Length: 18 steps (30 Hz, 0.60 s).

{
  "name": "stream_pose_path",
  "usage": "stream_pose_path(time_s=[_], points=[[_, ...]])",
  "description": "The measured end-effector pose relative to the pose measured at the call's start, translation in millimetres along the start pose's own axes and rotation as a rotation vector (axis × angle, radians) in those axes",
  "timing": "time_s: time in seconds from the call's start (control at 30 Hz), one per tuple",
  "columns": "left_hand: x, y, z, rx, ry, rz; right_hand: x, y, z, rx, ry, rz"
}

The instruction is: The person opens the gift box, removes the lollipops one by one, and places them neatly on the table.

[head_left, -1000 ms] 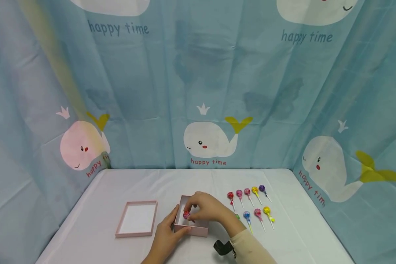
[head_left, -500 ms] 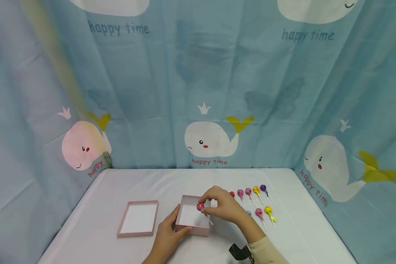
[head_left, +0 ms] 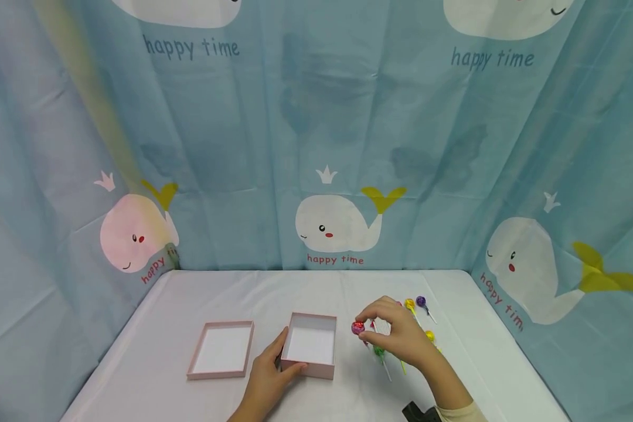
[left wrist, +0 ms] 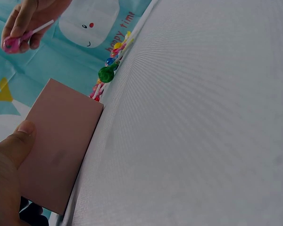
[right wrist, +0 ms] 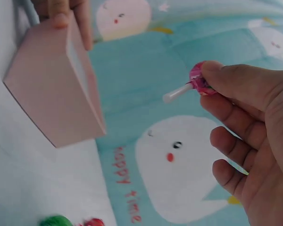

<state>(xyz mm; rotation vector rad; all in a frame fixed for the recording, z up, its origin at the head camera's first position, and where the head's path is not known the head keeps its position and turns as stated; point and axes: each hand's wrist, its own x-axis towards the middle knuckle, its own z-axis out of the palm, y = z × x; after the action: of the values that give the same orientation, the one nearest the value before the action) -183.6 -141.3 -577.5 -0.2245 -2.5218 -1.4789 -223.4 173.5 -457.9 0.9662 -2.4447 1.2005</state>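
A pink-red wrapped lollipop [head_left: 357,327] is pinched by its head between the thumb and fingers of my right hand [head_left: 403,335]. In the right wrist view this lollipop [right wrist: 198,79] has its white stick pointing away from the palm, held off the table. My left hand [head_left: 268,374] grips the left front corner of a pink box [head_left: 309,369], its thumb on the front wall. The box stands without its lid, and its white inside shows no lollipop. Below my right hand lies a green lollipop [head_left: 379,351], while the hand hides several others.
Left of the box lies the pink box lid [head_left: 217,374], white inside facing up. More lollipops, such as a purple one [head_left: 421,302] and a yellow one [head_left: 409,304], lie in rows at the right on the white table [head_left: 485,375]. A whale-print curtain [head_left: 242,146] surrounds the table.
My right hand has lifted the lollipop out of the box and carried it right, over beside the lollipop rows. The left hand has stayed on the box.
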Motion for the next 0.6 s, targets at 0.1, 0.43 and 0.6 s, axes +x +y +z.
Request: stream_pose_path(time_s=[0.1,0.43,0.6], points=[[0.4,-0.5,0.0,0.007,-0.003,0.004,-5.8,2.8,-11.6,-0.005,0.037,-0.037],[0.9,-1.2,-1.4,-0.004,0.002,0.003,-18.7,18.0,-49.0,-0.106,0.096,-0.029],[0.2,-1.1,-0.2,-0.020,-0.011,0.011,-27.5,31.6,-69.6,-0.179,0.121,0.020]])
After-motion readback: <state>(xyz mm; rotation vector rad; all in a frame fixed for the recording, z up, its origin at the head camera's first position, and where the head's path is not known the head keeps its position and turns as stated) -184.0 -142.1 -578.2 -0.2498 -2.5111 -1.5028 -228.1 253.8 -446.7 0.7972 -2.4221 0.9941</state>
